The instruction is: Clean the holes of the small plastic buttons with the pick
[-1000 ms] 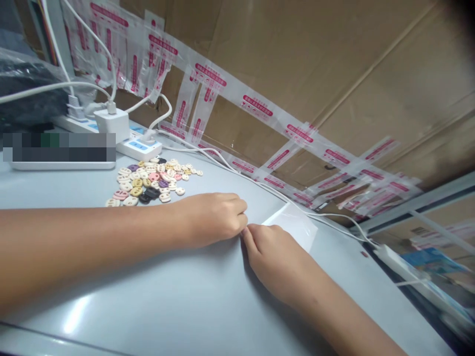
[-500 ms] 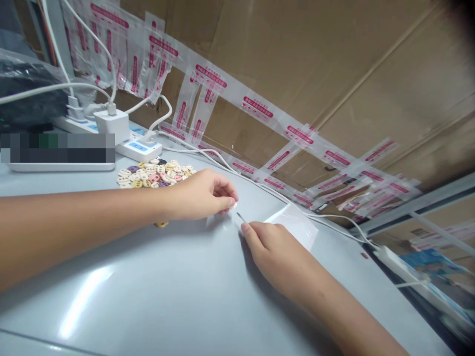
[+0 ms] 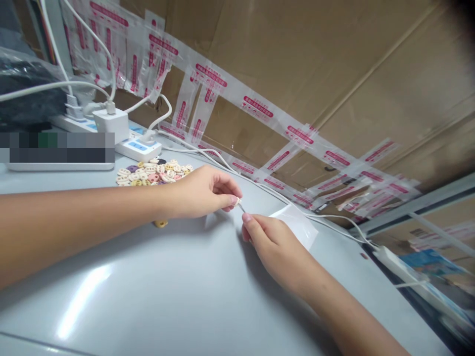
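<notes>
Near the middle of the pale grey glossy tabletop [image 3: 178, 291], seen from the head camera, the left hand [image 3: 202, 193] reaches in from the left, its thumb and forefinger pinched together on a small cream-white button-like bead [image 3: 236, 201]. Just right of that bead, the right hand [image 3: 272, 244] comes up from the lower right with its fingers curled and its fingertips closed on a thin short metal pin [image 3: 241, 207], whose upper end meets the bead; whether the pin has entered the bead is too small to tell. Both hands hover low over the tabletop, almost touching each other at the bead. Behind the left hand, farther from the person than the bead, lies a loose heap of small oval beads in cream, yellow, pink, purple and black [image 3: 154, 173], partly hidden by the wrist, and one single yellow bead [image 3: 161, 223] rests under the forearm. Right of the bead, just past the right hand, a clear small plastic bag [image 3: 297, 225] lies flat. Left of the heap stands a white power strip [image 3: 137, 147] with a white square charger [image 3: 110, 123] plugged in. White cables [image 3: 215, 155] run along the tabletop behind the bead. Behind everything rises a brown cardboard wall [image 3: 315, 64] hung with strips of clear bags printed in red [image 3: 256, 106].
</notes>
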A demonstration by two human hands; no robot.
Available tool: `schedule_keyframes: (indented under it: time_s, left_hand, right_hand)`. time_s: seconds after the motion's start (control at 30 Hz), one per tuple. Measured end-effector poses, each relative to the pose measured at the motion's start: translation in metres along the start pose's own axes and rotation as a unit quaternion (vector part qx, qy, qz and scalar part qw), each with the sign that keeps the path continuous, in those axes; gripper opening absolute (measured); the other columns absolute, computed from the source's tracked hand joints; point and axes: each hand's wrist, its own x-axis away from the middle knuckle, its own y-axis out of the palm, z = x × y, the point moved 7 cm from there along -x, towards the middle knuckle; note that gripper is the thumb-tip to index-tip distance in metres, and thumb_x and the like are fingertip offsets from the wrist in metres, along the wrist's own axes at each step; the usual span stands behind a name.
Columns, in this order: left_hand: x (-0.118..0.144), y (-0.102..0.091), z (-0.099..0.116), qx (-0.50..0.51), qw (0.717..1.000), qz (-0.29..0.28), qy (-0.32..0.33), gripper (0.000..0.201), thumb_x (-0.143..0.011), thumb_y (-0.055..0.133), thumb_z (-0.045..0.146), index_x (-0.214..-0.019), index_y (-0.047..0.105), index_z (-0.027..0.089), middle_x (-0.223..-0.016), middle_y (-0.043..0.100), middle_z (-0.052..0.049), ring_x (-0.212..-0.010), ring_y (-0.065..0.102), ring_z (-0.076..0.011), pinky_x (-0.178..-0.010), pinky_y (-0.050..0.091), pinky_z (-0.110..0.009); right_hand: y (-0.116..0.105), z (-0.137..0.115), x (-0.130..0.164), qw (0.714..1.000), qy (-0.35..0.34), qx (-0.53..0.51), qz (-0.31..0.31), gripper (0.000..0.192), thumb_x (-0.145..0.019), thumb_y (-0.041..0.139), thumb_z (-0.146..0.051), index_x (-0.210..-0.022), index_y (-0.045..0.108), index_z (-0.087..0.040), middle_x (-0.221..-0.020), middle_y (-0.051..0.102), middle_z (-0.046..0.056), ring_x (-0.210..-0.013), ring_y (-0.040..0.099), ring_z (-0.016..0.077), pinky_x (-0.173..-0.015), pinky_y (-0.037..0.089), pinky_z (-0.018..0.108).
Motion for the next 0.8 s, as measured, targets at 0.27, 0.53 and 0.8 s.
schedule_keyframes:
  time_s: [0.27, 0.53, 0.8]
  left_hand:
    - [0.0013, -0.0004, 0.0012, -0.017, 1.000, 0.012, -0.019, 0.011, -0.080, 0.070, 0.015, -0.091, 0.072, 0.015, -0.075, 0.075, -0.001, -0.076, 0.072, -0.0157, -0.079, 0.057, -0.030]
    - [0.0029, 0.0014, 0.0002, -0.017, 0.999, 0.008, -0.050, 0.012, -0.078, 0.075, 0.017, -0.090, 0.073, 0.017, -0.075, 0.077, -0.001, -0.078, 0.074, -0.0181, -0.077, 0.057, -0.030]
    - [0.0058, 0.0081, 0.0056, -0.126, 0.992, 0.028, -0.006, 0.014, -0.078, 0.070, 0.019, -0.090, 0.077, 0.018, -0.078, 0.078, 0.000, -0.079, 0.073, -0.0190, -0.072, 0.053, -0.029]
  right_hand:
    - [0.0013, 0.0000, -0.0013, 0.999, -0.005, 0.032, 0.004, 0.048, -0.104, 0.030, -0.047, -0.069, 0.051, -0.021, -0.058, 0.049, -0.003, -0.057, 0.045, 0.0144, -0.056, 0.030, 0.029]
    - [0.0002, -0.0006, -0.0022, 0.999, -0.018, 0.050, -0.012, 0.048, -0.104, 0.030, -0.048, -0.067, 0.046, -0.021, -0.059, 0.050, -0.002, -0.057, 0.043, 0.0146, -0.057, 0.030, 0.030]
    - [0.0011, -0.0055, 0.0034, 0.992, 0.014, 0.125, 0.004, 0.047, -0.104, 0.027, -0.042, -0.066, 0.046, -0.022, -0.063, 0.054, 0.002, -0.058, 0.045, 0.0167, -0.058, 0.028, 0.031]
